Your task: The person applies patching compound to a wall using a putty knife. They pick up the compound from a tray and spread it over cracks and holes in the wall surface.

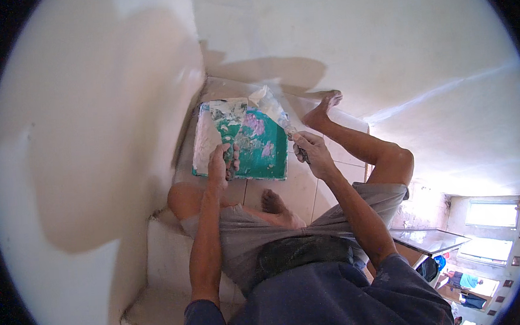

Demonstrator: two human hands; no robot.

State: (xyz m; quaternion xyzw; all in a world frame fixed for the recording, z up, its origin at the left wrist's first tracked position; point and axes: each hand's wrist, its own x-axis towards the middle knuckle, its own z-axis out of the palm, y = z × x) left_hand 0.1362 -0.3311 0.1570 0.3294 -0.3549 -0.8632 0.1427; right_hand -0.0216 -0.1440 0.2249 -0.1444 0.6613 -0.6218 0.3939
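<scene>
My left hand [222, 162] is closed on the handle of a wide putty knife. Its broad, smeared blade [229, 111] reaches away from me over the left part of a green board [265, 156]. White and pinkish putty [254, 124] streaks the board, with a thick pale layer [206, 139] along its left side. My right hand [311, 151] grips a second putty knife, held at the board's right edge. A lump of white putty [268, 103] covers most of that blade near the board's far side. I cannot tell whether either blade touches the board.
I sit on a tiled ledge [326, 191], my bare feet [326, 107] beside the board. A pale wall [93, 112] rises close on the left, another wall [395, 43] ahead. Behind at right are a dark-topped counter [431, 240] and a person in blue [467, 280].
</scene>
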